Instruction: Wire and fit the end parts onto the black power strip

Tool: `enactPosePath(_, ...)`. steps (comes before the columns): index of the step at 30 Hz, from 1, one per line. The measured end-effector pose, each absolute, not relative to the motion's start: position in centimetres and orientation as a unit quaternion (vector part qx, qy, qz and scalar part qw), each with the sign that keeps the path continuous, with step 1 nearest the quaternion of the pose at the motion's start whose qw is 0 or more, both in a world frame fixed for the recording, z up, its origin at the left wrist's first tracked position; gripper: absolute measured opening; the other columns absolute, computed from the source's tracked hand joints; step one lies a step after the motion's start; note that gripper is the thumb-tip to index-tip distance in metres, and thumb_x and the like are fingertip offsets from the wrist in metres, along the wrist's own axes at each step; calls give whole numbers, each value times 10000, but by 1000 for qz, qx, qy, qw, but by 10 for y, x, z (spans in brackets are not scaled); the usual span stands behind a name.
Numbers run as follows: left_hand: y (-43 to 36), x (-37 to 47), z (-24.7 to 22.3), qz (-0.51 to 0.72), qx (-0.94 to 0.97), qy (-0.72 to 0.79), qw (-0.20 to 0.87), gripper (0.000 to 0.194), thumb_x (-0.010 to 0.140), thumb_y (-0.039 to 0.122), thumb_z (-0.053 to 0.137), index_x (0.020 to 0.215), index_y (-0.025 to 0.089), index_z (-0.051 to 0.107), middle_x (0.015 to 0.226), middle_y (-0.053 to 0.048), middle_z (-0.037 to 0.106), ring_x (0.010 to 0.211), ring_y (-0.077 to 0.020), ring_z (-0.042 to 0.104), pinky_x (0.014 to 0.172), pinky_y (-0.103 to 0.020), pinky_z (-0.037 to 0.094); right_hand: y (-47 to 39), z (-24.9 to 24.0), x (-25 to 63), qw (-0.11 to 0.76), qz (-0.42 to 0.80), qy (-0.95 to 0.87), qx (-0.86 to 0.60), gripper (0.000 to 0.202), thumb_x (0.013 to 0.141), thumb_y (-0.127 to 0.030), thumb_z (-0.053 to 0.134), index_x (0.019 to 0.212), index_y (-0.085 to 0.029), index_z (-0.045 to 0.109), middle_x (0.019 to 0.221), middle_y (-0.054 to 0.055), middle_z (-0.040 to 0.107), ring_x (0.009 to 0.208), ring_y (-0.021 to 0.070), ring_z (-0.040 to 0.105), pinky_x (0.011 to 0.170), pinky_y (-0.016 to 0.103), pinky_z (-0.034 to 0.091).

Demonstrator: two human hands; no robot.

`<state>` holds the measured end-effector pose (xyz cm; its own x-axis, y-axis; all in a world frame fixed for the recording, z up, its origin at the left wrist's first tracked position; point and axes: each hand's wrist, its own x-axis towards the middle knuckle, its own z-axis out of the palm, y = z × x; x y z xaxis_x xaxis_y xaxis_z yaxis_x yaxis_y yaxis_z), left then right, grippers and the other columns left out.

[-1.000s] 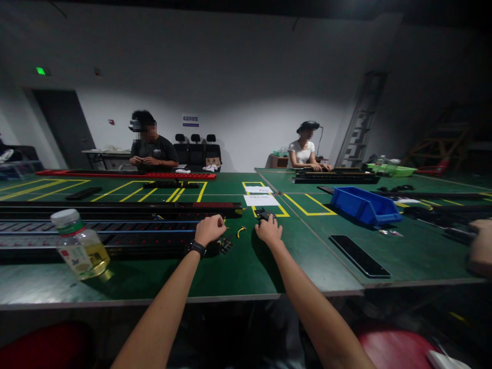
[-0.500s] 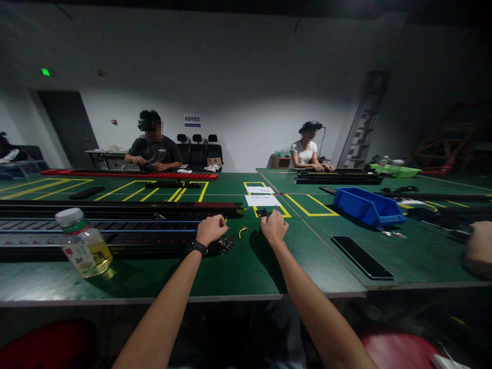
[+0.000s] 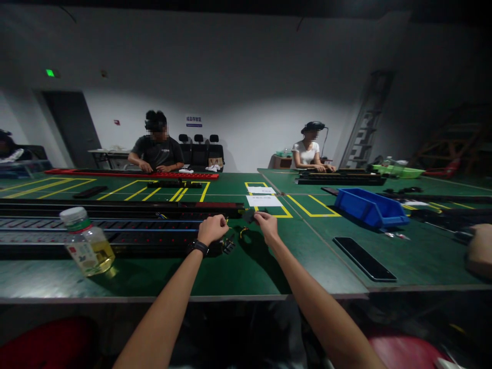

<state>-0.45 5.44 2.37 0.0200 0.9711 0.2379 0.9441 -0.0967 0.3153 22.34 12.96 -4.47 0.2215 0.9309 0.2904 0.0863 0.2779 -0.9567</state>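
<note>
My left hand (image 3: 212, 229), with a black band at the wrist, is closed at the right end of a long black rail assembly (image 3: 154, 230). A bit of yellow shows by its fingertips, but what they hold is hidden. Between thumb and fingers of my right hand (image 3: 268, 226) is a small dark flat piece (image 3: 249, 216), held just above the table. Below and between the hands lies a curved yellow thing (image 3: 242, 233), too small to name surely. A small black slotted part (image 3: 229, 246) sits at the rail's end, close under my left hand.
A bottle of yellow liquid (image 3: 87, 246) stands front left. To the right are a phone (image 3: 364, 259), a blue bin (image 3: 371, 209) and another person's hand (image 3: 480, 251). Paper sheets (image 3: 264, 201) lie ahead. Two people sit across the green table (image 3: 319, 246).
My right hand has lifted slightly and turned leftward, bringing the dark flat piece into view at its fingertips. My left hand stays at the rail's end. The view has shifted slightly.
</note>
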Motion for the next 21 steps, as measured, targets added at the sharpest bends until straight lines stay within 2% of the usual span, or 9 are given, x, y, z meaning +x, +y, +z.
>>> enactPosePath(4, 53, -6, 25, 203, 716, 667, 42, 179, 877, 406, 634, 940, 289, 753, 1033, -32, 803, 968, -247, 736, 788, -287, 501, 124, -46, 206, 589, 462, -515, -419, 321, 675, -360, 737, 908, -151, 812, 852, 71, 795, 737, 200, 715, 718, 312, 587)
enactPosePath(10, 55, -7, 26, 203, 715, 667, 50, 187, 854, 359, 639, 967, 285, 768, 1007, -32, 804, 969, -244, 736, 766, -278, 499, 116, -51, 194, 518, 464, -595, -403, 263, 738, -300, 691, 925, -154, 804, 930, 87, 808, 789, 212, 743, 780, 338, 611)
enactPosePath(15, 56, -9, 25, 201, 717, 664, 56, 198, 842, 352, 664, 994, 294, 777, 1033, -26, 808, 1006, -244, 736, 769, -270, 500, 112, -50, 195, 442, 343, -716, -417, 264, 855, -247, 628, 1027, -168, 812, 1026, 89, 818, 915, 244, 759, 886, 386, 603)
enactPosePath(21, 54, -7, 26, 204, 717, 664, 55, 201, 858, 378, 652, 979, 295, 790, 1031, -31, 813, 1010, -242, 737, 788, -272, 502, 98, -44, 191, 352, 207, -793, -453, 292, 917, -234, 661, 1173, -266, 797, 1186, 42, 796, 1114, 245, 726, 1024, 379, 534)
